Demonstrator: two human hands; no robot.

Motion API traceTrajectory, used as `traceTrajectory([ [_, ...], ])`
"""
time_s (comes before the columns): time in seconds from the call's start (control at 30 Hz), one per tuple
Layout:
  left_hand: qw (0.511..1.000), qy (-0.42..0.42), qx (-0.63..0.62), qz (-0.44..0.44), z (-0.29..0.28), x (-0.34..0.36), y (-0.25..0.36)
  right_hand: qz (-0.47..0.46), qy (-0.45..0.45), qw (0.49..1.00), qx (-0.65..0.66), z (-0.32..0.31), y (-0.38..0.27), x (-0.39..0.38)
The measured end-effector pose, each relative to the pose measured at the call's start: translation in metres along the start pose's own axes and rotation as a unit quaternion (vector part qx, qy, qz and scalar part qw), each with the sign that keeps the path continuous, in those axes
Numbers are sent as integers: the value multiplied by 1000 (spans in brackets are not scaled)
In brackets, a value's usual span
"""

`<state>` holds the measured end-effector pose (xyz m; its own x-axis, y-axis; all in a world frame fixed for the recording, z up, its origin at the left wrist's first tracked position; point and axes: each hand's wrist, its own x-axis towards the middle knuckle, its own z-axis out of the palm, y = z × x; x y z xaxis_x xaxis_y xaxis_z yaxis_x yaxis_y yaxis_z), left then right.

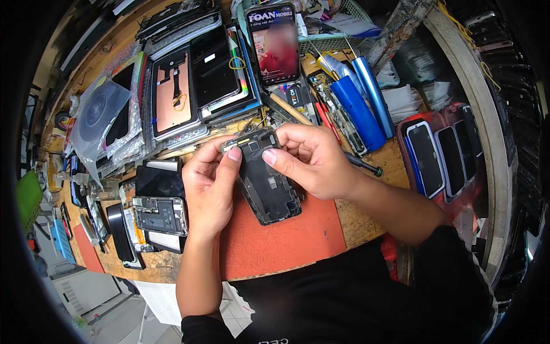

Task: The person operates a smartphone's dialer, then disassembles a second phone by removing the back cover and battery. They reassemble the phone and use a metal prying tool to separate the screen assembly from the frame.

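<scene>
My left hand (209, 186) grips the upper left of a dark phone part (264, 198), a flat panel with flex pieces and a small silver square, thumb pressed on its face. My right hand (303, 166) grips its upper right corner, thumb on the face and fingers curled behind it. The part is held tilted over an orange mat (281, 249). Left of my left hand lies an opened phone with its battery showing (160, 215). A black-handled screwdriver (366, 163) lies just right of my right hand.
Stacked screens and tablets (175, 86) fill the back left. A propped phone (272, 43) stands before a green basket (338, 28). Blue cylindrical tools (358, 114) lie at the back right, beside red cases holding phones (447, 155). A wooden post (470, 80) edges the bench on the right.
</scene>
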<state>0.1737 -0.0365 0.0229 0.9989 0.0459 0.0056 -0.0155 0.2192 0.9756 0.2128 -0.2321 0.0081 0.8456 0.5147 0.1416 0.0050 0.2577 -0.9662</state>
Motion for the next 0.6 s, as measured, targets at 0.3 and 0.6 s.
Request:
traceTrajectory([
  [0.3,1000,-8,0,13,6,-1,-1,-5,21,1000,-18,4,0,-2],
  [0.6,1000,0,23,-6,7,-3,3,19,-10,997,-76,-1,-2,-8],
])
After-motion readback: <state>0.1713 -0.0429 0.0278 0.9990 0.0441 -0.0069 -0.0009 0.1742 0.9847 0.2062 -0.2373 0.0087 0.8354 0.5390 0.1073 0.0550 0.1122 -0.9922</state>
